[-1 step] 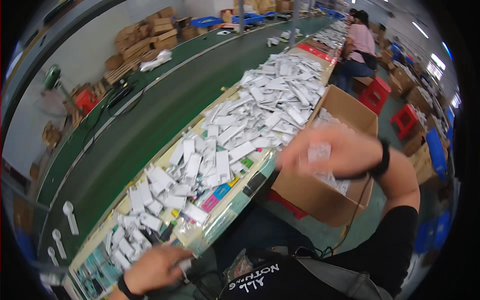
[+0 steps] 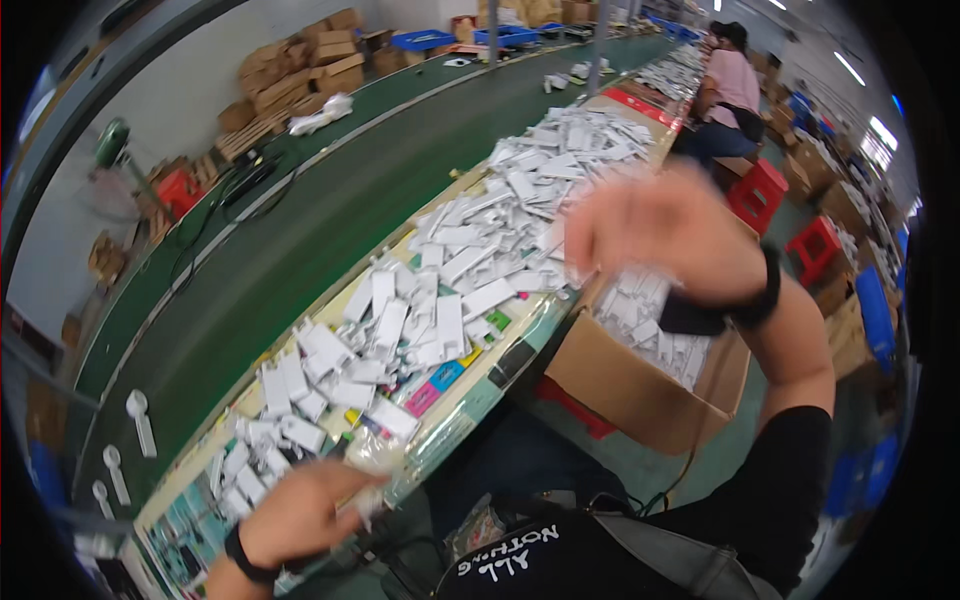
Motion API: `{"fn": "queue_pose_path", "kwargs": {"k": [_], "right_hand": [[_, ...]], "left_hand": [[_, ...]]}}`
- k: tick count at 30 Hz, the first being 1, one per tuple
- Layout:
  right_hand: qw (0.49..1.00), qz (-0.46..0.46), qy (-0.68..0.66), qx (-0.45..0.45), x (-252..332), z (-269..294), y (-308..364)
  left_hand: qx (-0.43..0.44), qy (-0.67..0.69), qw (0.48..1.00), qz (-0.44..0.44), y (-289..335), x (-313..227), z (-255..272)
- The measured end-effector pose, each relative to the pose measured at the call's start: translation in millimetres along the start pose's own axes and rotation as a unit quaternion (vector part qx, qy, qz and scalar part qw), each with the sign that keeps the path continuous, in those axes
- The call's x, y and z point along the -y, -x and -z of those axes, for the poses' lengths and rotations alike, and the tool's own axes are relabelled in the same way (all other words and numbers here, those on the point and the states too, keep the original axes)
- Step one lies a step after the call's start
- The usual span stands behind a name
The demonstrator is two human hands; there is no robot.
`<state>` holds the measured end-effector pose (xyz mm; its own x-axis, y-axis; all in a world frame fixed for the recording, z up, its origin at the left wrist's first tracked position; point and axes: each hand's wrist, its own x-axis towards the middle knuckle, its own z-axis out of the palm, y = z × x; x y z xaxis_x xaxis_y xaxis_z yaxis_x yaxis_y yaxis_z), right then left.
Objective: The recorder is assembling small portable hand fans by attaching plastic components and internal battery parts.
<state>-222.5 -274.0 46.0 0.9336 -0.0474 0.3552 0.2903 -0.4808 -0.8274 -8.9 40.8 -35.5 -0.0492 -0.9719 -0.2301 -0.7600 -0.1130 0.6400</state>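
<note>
My left hand [image 2: 305,512] is low at the near end of the workbench, thumb and forefinger closed on a small white plastic piece [image 2: 369,499], blurred at the fingertips. My right hand [image 2: 665,235] is raised over the bench's edge and an open cardboard box [image 2: 640,390]; motion smears its fingers, so whether they hold anything cannot be made out. In the box lie many white plastic parts [image 2: 640,310]. A long heap of flat white plastic casings [image 2: 485,297] covers the workbench, with a smaller cluster [image 2: 250,470] beside my left hand.
A green conveyor belt [image 2: 330,220] runs along the bench's far side, with white spoon-shaped pieces [image 2: 141,422] at its near left. Red stools [image 2: 757,195] and cartons stand to the right. A person in pink [image 2: 733,85] sits farther up the line.
My right hand has risen from the box's opening, uncovering more of the parts inside. My left hand has shifted slightly up, the small piece still at its fingertips.
</note>
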Motion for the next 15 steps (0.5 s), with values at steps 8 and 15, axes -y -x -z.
{"fn": "queue_pose_path", "kwargs": {"k": [8,15], "right_hand": [[0.805,0.169,-0.529,-0.209,-15.3,-21.0,-145.3],[0.874,0.135,-0.342,-0.319,-65.5,-47.8,-128.4]], "left_hand": [[-0.294,0.404,0.836,-0.225,-147.5,-29.8,-36.7],[-0.196,0.635,0.692,-0.282,-189.2,-33.6,-98.7]]}}
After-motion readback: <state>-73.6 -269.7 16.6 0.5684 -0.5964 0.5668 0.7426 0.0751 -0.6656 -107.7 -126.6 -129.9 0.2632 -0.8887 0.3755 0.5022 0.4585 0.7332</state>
